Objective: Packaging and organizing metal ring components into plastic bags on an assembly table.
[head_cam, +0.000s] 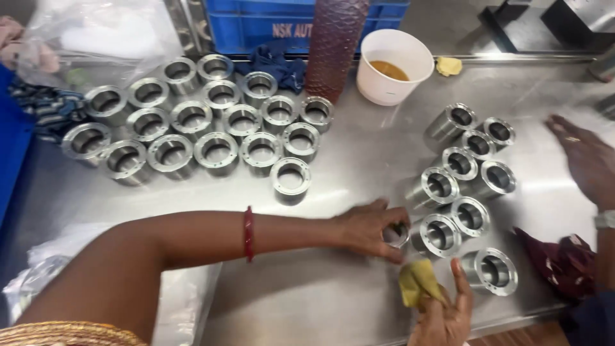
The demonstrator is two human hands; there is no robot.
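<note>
My left hand [368,227] reaches across the steel table and grips a small metal ring-shaped part [396,234] lying on its side. Just below it, my right hand [445,314] holds a yellow cloth [418,282] near the table's front edge. Right of my hands stands a loose group of several flanged metal sleeves [471,214]. A larger, tidy block of several similar sleeves [218,122] fills the left of the table.
A white cup of brown liquid [391,67] and a dark red bottle [334,45] stand at the back, before a blue crate [269,22]. Another person's hand [586,160] rests at the right edge. A clear plastic bag [96,35] lies back left; a maroon cloth [560,263] front right.
</note>
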